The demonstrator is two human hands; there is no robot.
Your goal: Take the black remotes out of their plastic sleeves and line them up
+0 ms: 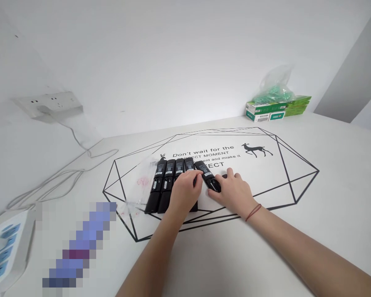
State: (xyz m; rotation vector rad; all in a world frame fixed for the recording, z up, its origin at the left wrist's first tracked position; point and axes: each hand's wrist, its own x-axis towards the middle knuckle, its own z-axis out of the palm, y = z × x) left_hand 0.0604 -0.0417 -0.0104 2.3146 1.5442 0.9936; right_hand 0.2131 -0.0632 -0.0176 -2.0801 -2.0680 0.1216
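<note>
Several black remote controls (168, 169) lie side by side, backs up, showing white labels and recessed battery compartments. One more remote control (205, 170) lies slanted to the right of the row. My left hand (187, 185) is closed, fingertips pinched together beside the slanted remote; it covers part of the row, and whatever is in the pinch is hidden. My right hand (233, 189) has its thumb and fingers around the lower end of the slanted remote, hiding that end. A dark piece shows under its fingers.
A clear plastic bag (139, 185) lies left of the row. Green and white boxes (266, 112) with a bag on top stand at the back right. At left are a white power strip (10, 247), cables (71, 175), a wall socket (57, 103) and a pixelated bluish patch.
</note>
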